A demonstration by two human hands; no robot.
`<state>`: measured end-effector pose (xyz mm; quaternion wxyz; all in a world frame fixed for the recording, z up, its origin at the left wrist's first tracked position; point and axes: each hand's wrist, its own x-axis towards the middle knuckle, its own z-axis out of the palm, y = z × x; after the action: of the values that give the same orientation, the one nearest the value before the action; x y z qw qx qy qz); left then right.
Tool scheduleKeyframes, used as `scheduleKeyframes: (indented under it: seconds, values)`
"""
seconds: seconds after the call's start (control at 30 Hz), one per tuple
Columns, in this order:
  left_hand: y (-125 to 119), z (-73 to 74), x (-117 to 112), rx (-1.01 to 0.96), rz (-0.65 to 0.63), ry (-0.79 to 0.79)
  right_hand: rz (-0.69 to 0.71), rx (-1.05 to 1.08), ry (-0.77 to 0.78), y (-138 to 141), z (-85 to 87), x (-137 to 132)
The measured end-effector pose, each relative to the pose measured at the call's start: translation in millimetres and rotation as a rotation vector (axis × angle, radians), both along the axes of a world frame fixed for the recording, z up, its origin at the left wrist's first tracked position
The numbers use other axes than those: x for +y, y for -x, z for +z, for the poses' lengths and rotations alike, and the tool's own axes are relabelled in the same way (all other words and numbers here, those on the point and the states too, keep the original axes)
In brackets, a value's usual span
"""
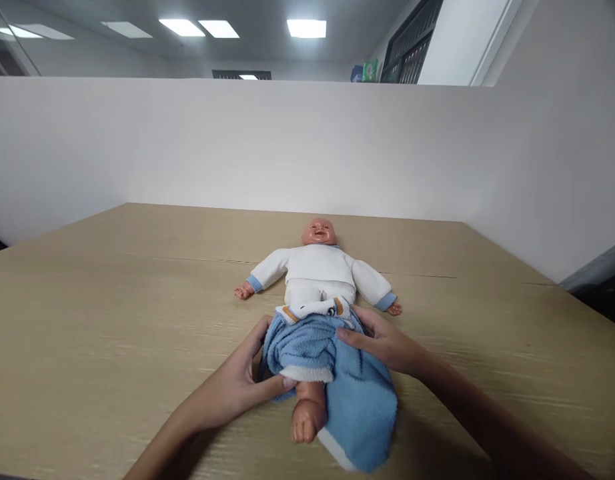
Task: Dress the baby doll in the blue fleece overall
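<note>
A baby doll (320,263) lies on its back on the table, head away from me, in a white top with blue cuffs. Blue fleece pants (365,400) with white hems are bunched around its legs. One bare foot (307,420) sticks out of a pant leg; the other leg lies hidden in the cloth. My left hand (237,380) grips the bunched pant leg from the left, thumb at the white hem, other fingers behind the cloth. On the right side, my right hand (382,340) pinches the pants near the waistband, thumb on top.
The wooden table (137,313) stretches out around the doll, with thin seams across its top. A white partition (287,147) rises behind its far edge, and another wall (562,167) stands at the right.
</note>
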<state>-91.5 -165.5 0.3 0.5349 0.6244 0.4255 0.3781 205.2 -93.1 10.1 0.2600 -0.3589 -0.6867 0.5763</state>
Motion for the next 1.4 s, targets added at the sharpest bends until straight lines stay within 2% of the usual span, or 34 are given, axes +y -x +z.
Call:
scheduleKeyframes:
  seconds: [0.1, 0.2, 0.27, 0.37, 0.47, 0.57, 0.63, 0.7, 0.8, 1.0, 1.1, 1.23, 1.3, 1.4]
  values:
    - [2.0, 2.2, 3.5, 0.066, 0.0, -0.022, -0.126, 0.06, 0.062, 1.2, -11.3, 1.0]
    - [-0.5, 11.4, 14.3, 0.183, 0.08, -0.107, -0.205, 0.133, 0.178, 0.6, -14.5, 0.3]
    - [-5.7, 22.3, 24.9, 0.255, 0.119, -0.208, -0.201, 0.186, 0.235, 1.1, -13.6, -0.5]
    - [-17.7, 42.5, 44.4, 0.34, 0.093, -0.353, -0.123, 0.262, 0.238, 3.4, -11.4, -1.5]
    - [-31.7, 61.1, 66.8, 0.409, -0.038, -0.423, -0.067, 0.24, 0.151, 3.6, -9.8, -1.9]
    - [-43.6, 75.7, 88.6, 0.549, -0.262, -0.463, -0.065, 0.166, 0.051, -2.1, -7.9, 0.1]
    - [-49.6, 83.2, 100.5, 0.581, -0.417, -0.419, -0.066, 0.13, 0.01, -8.5, -6.3, 3.5]
    - [-55.0, 87.5, 109.6, 0.535, -0.534, -0.326, -0.028, 0.106, 0.018, -15.5, -5.5, 7.7]
    - [-63.3, 85.5, 119.4, 0.445, -0.633, -0.191, 0.061, 0.117, 0.078, -24.8, -8.9, 12.3]
    - [-73.5, 62.1, 132.1, 0.261, -0.746, 0.03, 0.06, 0.217, 0.324, -33.4, -22.1, 7.3]
    - [-72.2, 54.2, 136.2, 0.263, -0.797, 0.069, 0.183, 0.172, 0.397, -33.6, -18.2, 3.5]
    - [-67.1, 52.0, 138.5, 0.25, -0.882, 0.129, 0.33, 0.087, 0.414, -37.3, -7.6, 0.8]
    - [-64.1, 52.0, 138.9, 0.262, -0.923, 0.155, 0.315, 0.153, 0.411, -39.9, -5.1, -0.3]
    - [-59.8, 51.0, 139.8, 0.263, -0.945, 0.156, 0.157, 0.377, 0.374, -39.7, -5.8, -1.4]
